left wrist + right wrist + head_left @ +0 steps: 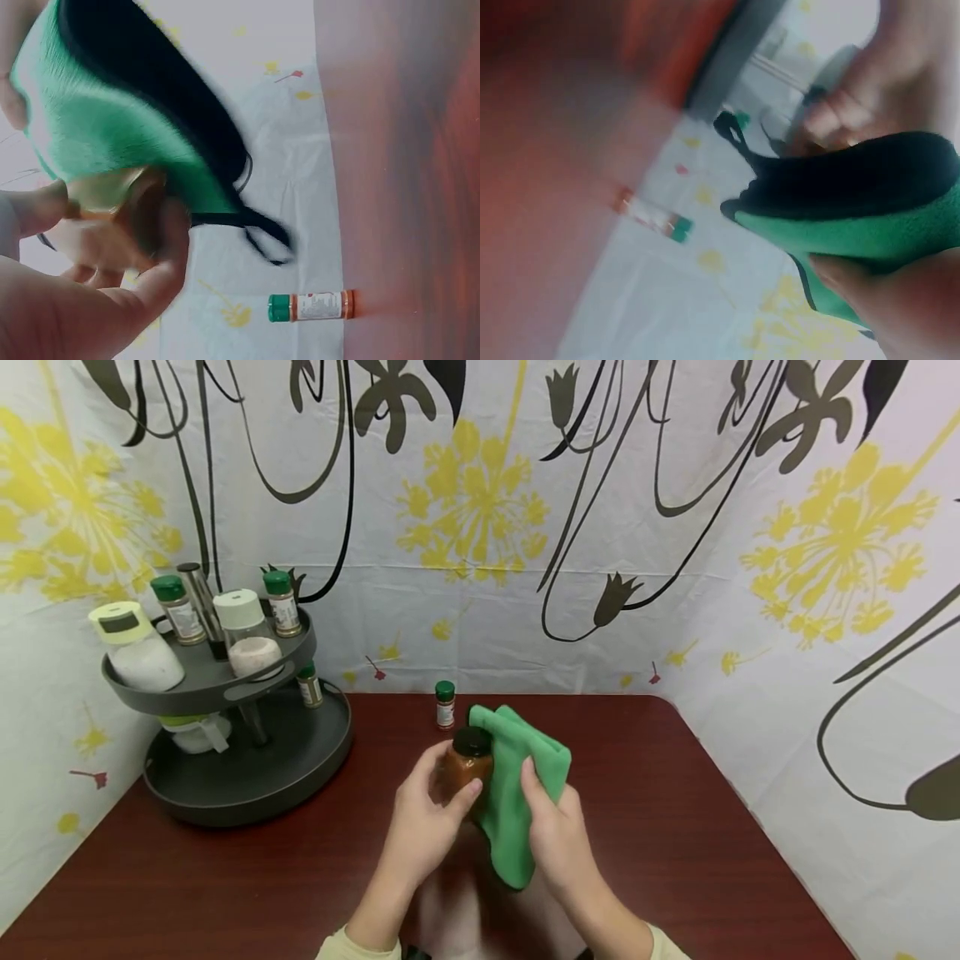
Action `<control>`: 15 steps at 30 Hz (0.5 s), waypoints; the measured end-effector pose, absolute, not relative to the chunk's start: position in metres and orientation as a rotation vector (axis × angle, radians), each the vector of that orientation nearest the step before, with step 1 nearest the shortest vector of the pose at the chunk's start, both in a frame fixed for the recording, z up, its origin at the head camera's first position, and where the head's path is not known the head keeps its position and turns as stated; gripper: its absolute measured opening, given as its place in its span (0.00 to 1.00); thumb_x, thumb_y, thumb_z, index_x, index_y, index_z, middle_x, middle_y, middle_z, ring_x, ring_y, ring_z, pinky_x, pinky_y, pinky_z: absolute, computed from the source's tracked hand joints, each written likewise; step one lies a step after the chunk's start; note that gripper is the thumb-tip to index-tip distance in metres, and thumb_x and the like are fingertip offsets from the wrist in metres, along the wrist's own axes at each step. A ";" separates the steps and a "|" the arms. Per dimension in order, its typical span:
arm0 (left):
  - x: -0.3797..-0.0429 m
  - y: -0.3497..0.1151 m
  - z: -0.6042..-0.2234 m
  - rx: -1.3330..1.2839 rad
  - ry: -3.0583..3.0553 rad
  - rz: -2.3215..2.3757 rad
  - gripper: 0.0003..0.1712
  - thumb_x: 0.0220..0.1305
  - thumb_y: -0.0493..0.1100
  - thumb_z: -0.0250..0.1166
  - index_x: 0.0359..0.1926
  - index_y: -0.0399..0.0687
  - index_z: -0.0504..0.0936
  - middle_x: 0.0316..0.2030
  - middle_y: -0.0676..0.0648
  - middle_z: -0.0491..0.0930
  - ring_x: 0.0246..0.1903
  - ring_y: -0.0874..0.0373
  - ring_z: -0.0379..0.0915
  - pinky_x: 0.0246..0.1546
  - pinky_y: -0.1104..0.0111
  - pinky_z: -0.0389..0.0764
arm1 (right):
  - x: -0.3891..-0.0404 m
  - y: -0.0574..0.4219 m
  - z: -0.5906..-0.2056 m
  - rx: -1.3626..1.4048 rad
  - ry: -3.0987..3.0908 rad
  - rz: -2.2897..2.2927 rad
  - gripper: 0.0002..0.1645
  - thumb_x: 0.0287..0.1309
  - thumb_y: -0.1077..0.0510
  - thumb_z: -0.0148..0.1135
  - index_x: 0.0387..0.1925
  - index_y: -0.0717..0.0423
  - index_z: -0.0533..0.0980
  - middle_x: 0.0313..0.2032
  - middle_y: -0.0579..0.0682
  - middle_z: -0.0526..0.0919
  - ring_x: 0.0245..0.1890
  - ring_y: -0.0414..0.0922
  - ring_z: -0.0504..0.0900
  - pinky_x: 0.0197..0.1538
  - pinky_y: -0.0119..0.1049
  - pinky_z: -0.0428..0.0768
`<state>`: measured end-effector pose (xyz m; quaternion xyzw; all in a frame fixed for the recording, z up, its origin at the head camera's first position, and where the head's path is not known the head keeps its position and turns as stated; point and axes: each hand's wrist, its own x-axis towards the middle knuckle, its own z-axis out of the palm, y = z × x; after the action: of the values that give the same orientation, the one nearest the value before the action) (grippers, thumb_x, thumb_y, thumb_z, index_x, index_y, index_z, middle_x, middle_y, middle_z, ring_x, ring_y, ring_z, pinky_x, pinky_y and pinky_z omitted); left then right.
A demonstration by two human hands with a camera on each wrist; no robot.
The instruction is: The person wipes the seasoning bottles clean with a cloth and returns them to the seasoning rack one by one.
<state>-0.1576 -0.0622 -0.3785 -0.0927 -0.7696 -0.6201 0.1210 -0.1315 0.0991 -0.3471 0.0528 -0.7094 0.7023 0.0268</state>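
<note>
My left hand [426,814] grips a small jar [463,770] with brown contents and a black lid, thumb on its near side. Folded green cloth [517,793] with dark trim and a hanging loop is held in my right hand [558,835], its thumb lying on the front. The cloth is right against the jar's right side in the head view. In the left wrist view the jar [112,206] is blurred, with the cloth [112,127] behind it. The right wrist view shows the cloth's black underside [840,180] above the right thumb.
A green-capped spice bottle [445,706] stands at the back of the dark red table [637,793]. To the left is a two-tier black turntable rack [247,793] bearing several spice bottles and shakers. A patterned sheet [480,635] hangs behind the table and along both sides.
</note>
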 end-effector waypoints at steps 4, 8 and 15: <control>-0.156 -0.060 -0.381 -0.292 -2.269 -1.879 0.30 0.63 0.42 0.69 0.64 0.59 0.71 0.56 0.51 0.78 0.57 0.54 0.75 0.52 0.57 0.81 | -0.135 0.101 -0.333 0.169 -2.134 2.087 0.30 0.71 0.34 0.44 0.54 0.51 0.76 0.39 0.56 0.81 0.35 0.49 0.82 0.40 0.39 0.83; -0.156 -0.058 -0.379 -0.337 -2.258 -1.915 0.31 0.63 0.42 0.68 0.65 0.62 0.70 0.58 0.53 0.77 0.58 0.56 0.75 0.54 0.56 0.81 | -0.138 0.097 -0.336 0.206 -2.125 2.008 0.29 0.72 0.37 0.44 0.44 0.57 0.76 0.22 0.50 0.74 0.21 0.42 0.75 0.30 0.36 0.78; -0.157 -0.062 -0.370 -0.398 -2.203 -1.860 0.33 0.63 0.42 0.68 0.67 0.56 0.68 0.58 0.50 0.78 0.59 0.56 0.76 0.57 0.54 0.79 | -0.141 0.088 -0.370 0.206 -2.223 1.995 0.27 0.73 0.38 0.44 0.43 0.56 0.77 0.25 0.52 0.74 0.23 0.43 0.75 0.32 0.36 0.79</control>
<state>-0.1570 -0.0620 -0.3705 -0.1357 -0.7518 -0.6348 0.1155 -0.1413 0.0878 -0.3702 0.0685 -0.7405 0.6645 0.0735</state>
